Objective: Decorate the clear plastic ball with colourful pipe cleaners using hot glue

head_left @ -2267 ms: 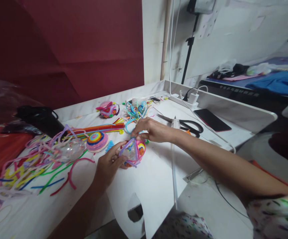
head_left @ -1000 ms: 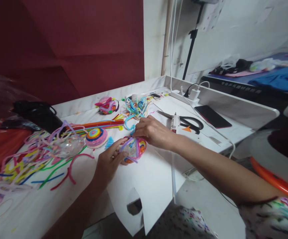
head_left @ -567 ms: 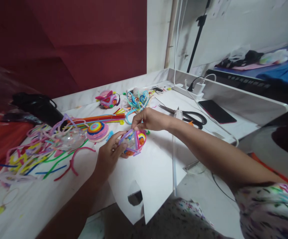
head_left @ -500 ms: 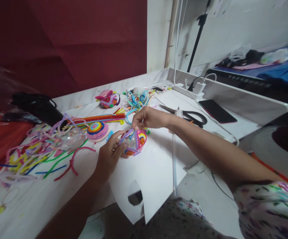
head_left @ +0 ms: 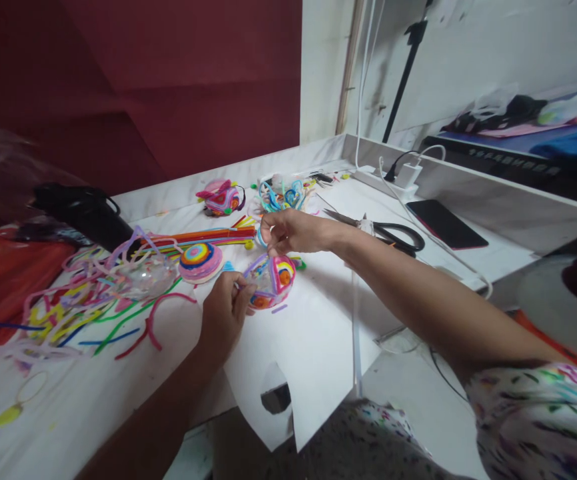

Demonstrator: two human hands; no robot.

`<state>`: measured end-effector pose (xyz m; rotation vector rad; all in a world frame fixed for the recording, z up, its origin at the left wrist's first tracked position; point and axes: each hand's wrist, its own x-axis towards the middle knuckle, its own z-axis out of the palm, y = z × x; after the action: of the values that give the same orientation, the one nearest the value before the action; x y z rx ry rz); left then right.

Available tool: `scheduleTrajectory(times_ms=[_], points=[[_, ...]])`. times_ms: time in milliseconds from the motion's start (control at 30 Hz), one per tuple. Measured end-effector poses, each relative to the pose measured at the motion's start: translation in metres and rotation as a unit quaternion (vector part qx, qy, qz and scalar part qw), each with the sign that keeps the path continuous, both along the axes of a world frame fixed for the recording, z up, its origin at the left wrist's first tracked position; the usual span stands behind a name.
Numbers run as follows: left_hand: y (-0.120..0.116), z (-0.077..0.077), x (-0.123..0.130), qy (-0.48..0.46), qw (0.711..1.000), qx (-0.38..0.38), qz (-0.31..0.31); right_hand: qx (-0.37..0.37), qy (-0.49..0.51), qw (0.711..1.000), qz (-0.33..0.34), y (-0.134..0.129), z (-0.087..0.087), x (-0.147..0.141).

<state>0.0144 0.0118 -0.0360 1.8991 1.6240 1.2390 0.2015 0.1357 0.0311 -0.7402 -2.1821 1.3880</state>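
Note:
A clear ball (head_left: pixel 282 279) partly covered with colourful pipe cleaners rests on white paper between my hands. Lilac strips edge its bare clear patch; orange, yellow and pink coils cover the right side. My left hand (head_left: pixel 224 307) is closed at the ball's left side, thumb and fingers pinched there; whether they grip the ball or a strip is hard to make out. At the top edge, my right hand (head_left: pixel 288 232) pinches the end of a lilac pipe cleaner (head_left: pixel 263 259) against the ball. A short purple piece (head_left: pixel 279 309) lies just in front.
Loose pipe cleaners (head_left: pixel 68 313) spread over the left, beside a striped dome (head_left: pixel 199 261). Farther back sits another decorated ball (head_left: pixel 222 198). Large scissors (head_left: pixel 393 233) and a phone (head_left: pixel 447 223) lie right, near a charger cable. The white paper (head_left: pixel 313 360) overhangs the front edge.
My left hand has shifted from cradling the ball to pinching at its left edge. The short purple piece now shows separately on the paper. The view has swung slightly left.

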Motion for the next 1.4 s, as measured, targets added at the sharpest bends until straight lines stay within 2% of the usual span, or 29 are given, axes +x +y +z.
scheduleTrajectory(times_ms=[100,167,267,433,667,833,1100,1400], points=[[0.003,-0.002,-0.002,0.094,0.986,0.136,0.009,-0.021,-0.003,1.0,-0.003,0.001,0.0,-0.002],[0.004,-0.002,-0.003,0.14,0.971,0.195,0.016,-0.039,0.005,0.999,0.002,0.002,0.0,-0.002],[0.003,-0.001,-0.004,0.178,0.955,0.239,0.018,-0.045,0.016,0.999,0.003,0.003,-0.001,-0.003],[0.002,0.002,-0.007,0.239,0.923,0.299,-0.031,-0.037,0.018,0.999,0.007,0.003,-0.002,-0.002],[0.001,0.003,-0.006,0.265,0.919,0.291,-0.027,-0.041,0.008,0.999,-0.004,0.002,-0.001,-0.002],[-0.001,0.005,-0.005,0.275,0.915,0.293,-0.036,-0.011,0.01,1.0,-0.003,0.003,-0.001,-0.001],[-0.005,0.01,0.0,0.211,0.951,0.224,-0.023,-0.015,0.015,1.0,0.007,0.003,-0.001,-0.002],[-0.006,0.016,-0.005,0.209,0.956,0.198,-0.048,-0.002,0.022,1.0,-0.002,0.006,-0.005,-0.001]])
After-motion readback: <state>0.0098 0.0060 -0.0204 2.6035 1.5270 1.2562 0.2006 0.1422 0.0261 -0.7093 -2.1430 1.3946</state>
